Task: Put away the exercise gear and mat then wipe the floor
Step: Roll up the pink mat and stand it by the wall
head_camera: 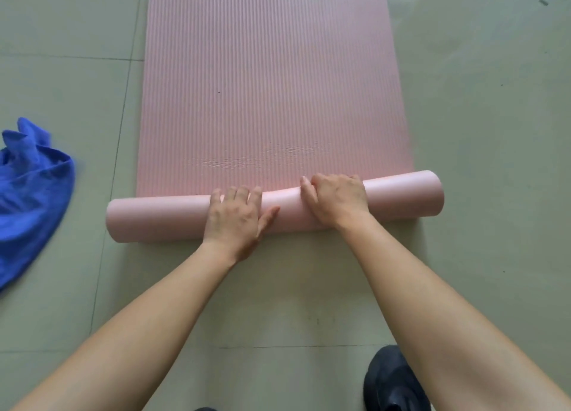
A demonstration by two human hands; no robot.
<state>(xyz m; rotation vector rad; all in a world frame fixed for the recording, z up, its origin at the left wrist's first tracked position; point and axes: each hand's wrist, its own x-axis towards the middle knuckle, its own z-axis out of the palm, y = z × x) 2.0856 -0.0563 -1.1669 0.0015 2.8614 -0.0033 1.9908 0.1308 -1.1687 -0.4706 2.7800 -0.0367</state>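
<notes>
A pale grey-green tiled floor [479,117] with thin dark joint lines fills the view. At the far left edge a crumpled bright blue cloth [31,194] lies on the tiles, well apart from everything else.

Right of it, down the middle of the scene, a pink ribbed foam mat [272,86] stretches flat on the floor away towards the far edge. Its near end is wound into a smooth pink roll [154,219] that lies crosswise, left to right. The roll sticks out a little past the flat part on both sides, and its right end sits slightly farther away than its left.

The left hand [234,219] rests on the roll left of centre. Its palm is down, its fingers bend over the top towards the far side, and its thumb is stretched out to the right along the roll. Just beside it, right of centre, the right hand [336,197] grips the roll with its knuckles raised and its fingers curled over the crest; the roll dips slightly between the two hands. Both bare forearms reach in from the near edge.

At the near right, between the forearms, a dark shoe [392,379] stands on the tiles.
</notes>
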